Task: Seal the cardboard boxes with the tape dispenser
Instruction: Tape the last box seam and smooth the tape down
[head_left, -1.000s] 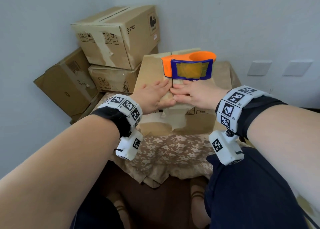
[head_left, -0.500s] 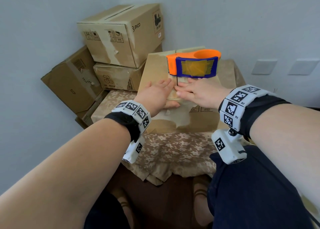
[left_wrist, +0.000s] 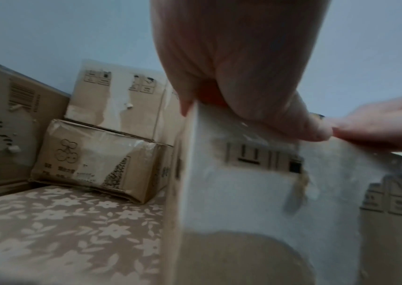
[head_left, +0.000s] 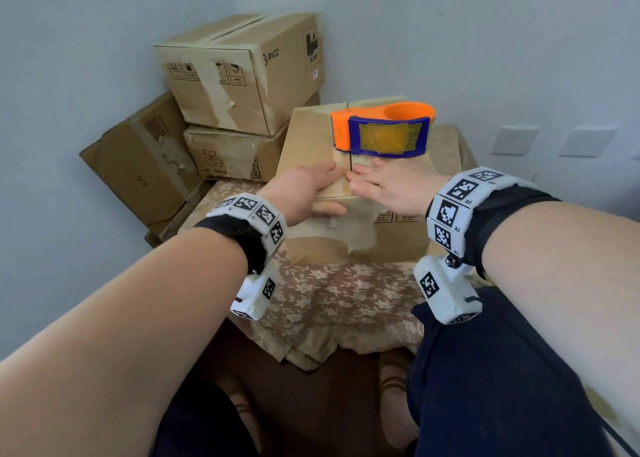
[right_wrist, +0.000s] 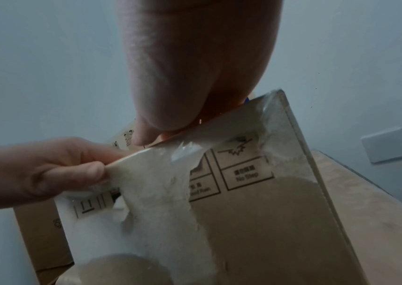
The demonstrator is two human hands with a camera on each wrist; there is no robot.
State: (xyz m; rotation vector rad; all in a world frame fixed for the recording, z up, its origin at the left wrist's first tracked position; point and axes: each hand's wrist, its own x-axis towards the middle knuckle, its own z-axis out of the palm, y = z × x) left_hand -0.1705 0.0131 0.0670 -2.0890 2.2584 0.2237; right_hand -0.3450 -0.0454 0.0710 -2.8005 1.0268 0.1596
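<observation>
Box on floral cloth, flaps closed, seam running away from body. Left hand flat on left flap, thumb hooked over near edge; right hand flat, fingers straight, on right flap. Tape dispenser on box top just beyond fingertips, long axis across seam, nearer right hand.

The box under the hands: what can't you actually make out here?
- Box top seam: head view, partly covered by left hand, right hand and tape dispenser.
- Tape roll: head view, hidden inside the dispenser.
- Printed labels: left wrist view, blurred.
- Box contents: hidden by flaps.
</observation>
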